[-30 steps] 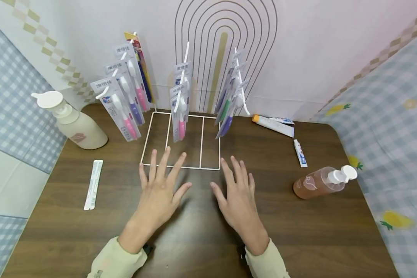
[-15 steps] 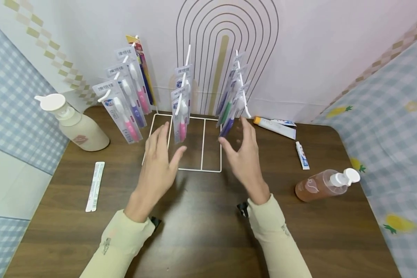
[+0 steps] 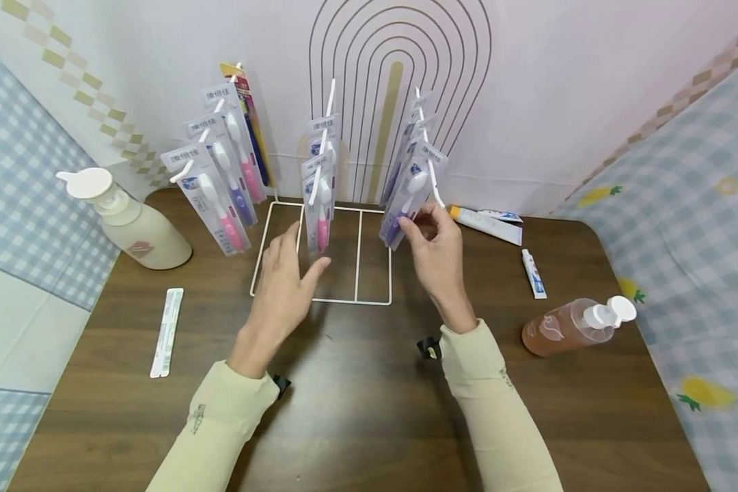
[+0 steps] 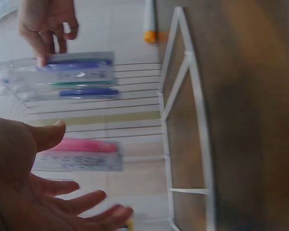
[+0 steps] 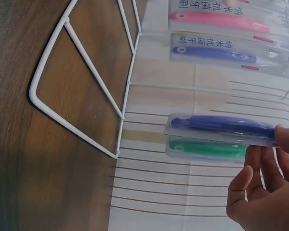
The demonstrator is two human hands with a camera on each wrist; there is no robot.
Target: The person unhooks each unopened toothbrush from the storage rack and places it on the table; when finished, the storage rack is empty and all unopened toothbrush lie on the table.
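My right hand (image 3: 439,256) has just pinched a purple toothbrush (image 3: 407,198): held, though still on its hook (image 3: 432,179). Beside my relaxed, empty left hand (image 3: 278,273) hangs a pink toothbrush (image 3: 322,212).

Toothbrush handle (image 5: 221,125) purple, perhaps blue; rack (image 5: 94,69) white; cloth (image 3: 31,109) checked.

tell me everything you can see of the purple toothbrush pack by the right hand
The purple-handled toothbrush in a clear, plastic-looking flat pack hangs frontmost on the white wire hook at the person's right. Its white brush head points up, its purple handle down, and the lower end slants leftward in the head view. Dark printed characters and a blue mark show near the top. The right hand pinches one long edge beside the handle. The pack looks unopened.
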